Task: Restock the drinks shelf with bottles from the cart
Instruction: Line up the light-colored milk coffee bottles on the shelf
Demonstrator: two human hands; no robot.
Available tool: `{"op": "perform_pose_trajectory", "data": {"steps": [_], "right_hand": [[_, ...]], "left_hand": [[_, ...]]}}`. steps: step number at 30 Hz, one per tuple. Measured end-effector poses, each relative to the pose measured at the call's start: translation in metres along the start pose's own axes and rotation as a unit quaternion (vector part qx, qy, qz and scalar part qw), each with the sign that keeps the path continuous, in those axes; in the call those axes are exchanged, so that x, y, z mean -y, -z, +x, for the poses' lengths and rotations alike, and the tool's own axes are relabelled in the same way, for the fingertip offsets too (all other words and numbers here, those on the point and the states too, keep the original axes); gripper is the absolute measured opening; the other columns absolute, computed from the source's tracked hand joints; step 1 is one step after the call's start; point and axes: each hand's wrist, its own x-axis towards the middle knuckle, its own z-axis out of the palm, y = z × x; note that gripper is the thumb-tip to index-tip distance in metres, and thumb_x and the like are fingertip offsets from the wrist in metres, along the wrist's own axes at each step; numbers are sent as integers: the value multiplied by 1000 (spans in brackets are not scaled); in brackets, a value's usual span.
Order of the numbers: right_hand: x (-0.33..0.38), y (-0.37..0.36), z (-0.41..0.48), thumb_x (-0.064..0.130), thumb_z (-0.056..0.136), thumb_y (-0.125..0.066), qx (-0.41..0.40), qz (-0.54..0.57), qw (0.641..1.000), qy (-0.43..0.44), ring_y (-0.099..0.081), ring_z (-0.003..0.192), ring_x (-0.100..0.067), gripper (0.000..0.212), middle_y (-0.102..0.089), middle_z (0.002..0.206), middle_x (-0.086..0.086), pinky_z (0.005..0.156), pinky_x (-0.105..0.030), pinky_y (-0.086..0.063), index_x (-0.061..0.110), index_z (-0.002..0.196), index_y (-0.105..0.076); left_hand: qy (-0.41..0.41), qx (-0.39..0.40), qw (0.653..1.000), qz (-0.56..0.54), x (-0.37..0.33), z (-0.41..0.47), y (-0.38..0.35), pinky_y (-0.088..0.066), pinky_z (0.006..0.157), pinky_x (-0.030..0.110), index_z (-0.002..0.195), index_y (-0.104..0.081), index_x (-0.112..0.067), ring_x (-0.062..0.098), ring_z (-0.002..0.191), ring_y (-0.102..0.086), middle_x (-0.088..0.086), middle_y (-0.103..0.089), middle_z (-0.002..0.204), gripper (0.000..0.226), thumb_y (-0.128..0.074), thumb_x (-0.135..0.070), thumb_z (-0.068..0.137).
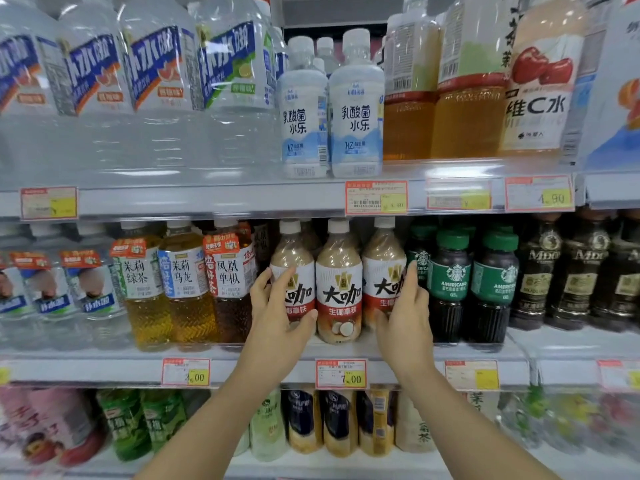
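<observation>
Three beige latte bottles with white caps and red-and-white labels stand side by side on the middle shelf [398, 367]. My left hand [277, 313] wraps the left latte bottle [292, 258], thumb in front and fingers on its left side. The middle latte bottle [339, 282] stands free between my hands. My right hand [407, 317] holds the right latte bottle [382, 261], fingers along its right side and thumb low in front. The cart is out of view.
Tea bottles [185, 289] crowd the left bottle's left side. Green-capped coffee bottles [450, 285] press close on the right. The upper shelf [242, 199] holds large water bottles and white yoghurt drinks [356, 109]. More drinks fill the lower shelf.
</observation>
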Motion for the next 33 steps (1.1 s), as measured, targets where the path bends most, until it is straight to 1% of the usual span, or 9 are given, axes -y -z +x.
{"op": "perform_pose_trajectory", "data": {"steps": [2, 6, 11, 15, 20, 23, 26, 30, 33], "right_hand": [[2, -5, 3, 8, 88, -59, -8, -30, 1000, 3, -45, 115, -29, 92, -34, 136, -14, 76, -33, -44, 20, 149, 9], [10, -7, 6, 9, 84, -62, -39, -102, 994, 31, -42, 122, -34, 89, -37, 141, -19, 89, -40, -45, 13, 149, -2], [21, 12, 25, 3, 70, -72, -82, -175, 964, 182, -44, 121, -42, 75, -39, 140, -26, 95, -47, -44, 14, 137, -40], [22, 31, 41, 11, 82, -61, 90, -244, 951, 170, -19, 137, -37, 71, -8, 153, -22, 104, -42, -34, 31, 142, -28], [21, 25, 47, 12, 55, -77, 18, -325, 926, 189, -49, 97, -41, 74, -51, 115, -25, 80, -44, -45, 22, 123, -51], [25, 18, 50, 8, 41, -80, -29, -353, 918, 181, -52, 81, -41, 73, -55, 99, -28, 68, -42, -46, 16, 111, -59], [26, 9, 55, 4, 41, -79, -35, -357, 916, 177, -53, 81, -44, 74, -54, 97, -30, 67, -43, -48, 14, 111, -60], [29, 6, 62, 2, 55, -75, -13, -355, 919, 171, -51, 87, -44, 63, -52, 100, -30, 75, -43, -47, 13, 115, -59], [31, 9, 66, 2, 72, -63, 14, -330, 927, 176, -45, 102, -41, 61, -45, 116, -26, 87, -43, -42, 18, 129, -49]], "left_hand": [[-3, 2, 1000, -1, 0, 0, 1, -43, 82, 12, 142, -23, -39, 39, 126, -40, -15, -4, 150, 65, -59, -23, 91], [-15, 10, 1000, -9, 2, 0, 3, -28, 76, -10, 143, -26, -34, -7, 123, -24, -15, -6, 149, 63, -59, -20, 91], [-23, 7, 1000, -8, 3, 1, 5, -30, 75, -8, 139, -28, -39, 7, 123, -35, -15, -8, 147, 61, -59, -19, 90], [-24, -2, 1000, -7, 3, 0, 6, -33, 74, -6, 133, -26, -44, 28, 128, -38, -17, -9, 144, 60, -60, -19, 90], [-31, -1, 999, -20, 2, 0, 5, -31, 71, -9, 136, -30, -37, -2, 124, -28, -11, -11, 145, 59, -59, -15, 90], [-34, 4, 999, -15, 1, -1, 6, -35, 71, -5, 138, -31, -35, -27, 96, -38, -13, -14, 140, 59, -59, -15, 90], [-26, 6, 1000, -16, -1, -1, 7, -39, 70, -1, 140, -30, -33, -26, 72, -44, -14, -15, 140, 61, -59, -16, 90], [-35, 4, 999, -22, 1, -1, 6, -32, 72, -8, 141, -31, -28, -37, 93, -31, -10, -14, 142, 60, -59, -11, 90], [-37, 2, 999, -21, 4, -1, 6, -27, 73, -11, 140, -32, -30, -20, 115, -26, -11, -13, 145, 60, -59, -12, 90]]}}
